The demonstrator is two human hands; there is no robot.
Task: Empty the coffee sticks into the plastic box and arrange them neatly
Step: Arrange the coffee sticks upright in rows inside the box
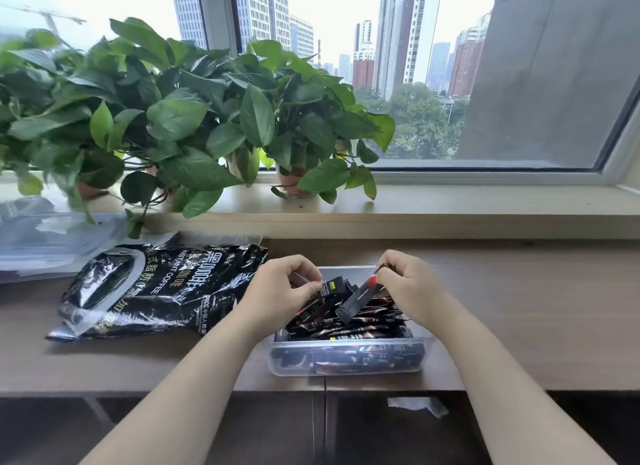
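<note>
Head cam: bag (152,288) looks emptied, sticks (349,322) all piled messy in the box (346,364), left hand (277,291) and right hand (408,288) each pinching one stick, so tidying's left.

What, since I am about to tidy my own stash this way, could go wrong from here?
1. The coffee sticks are heaped crosswise above the rim of the plastic box; with the left hand and right hand both working among them, some could slide onto the table.
2. The box sits near the table's front edge; a pull toward the person might tip it off.
3. The right hand pinches one stick by its end only; it may slip.
</note>
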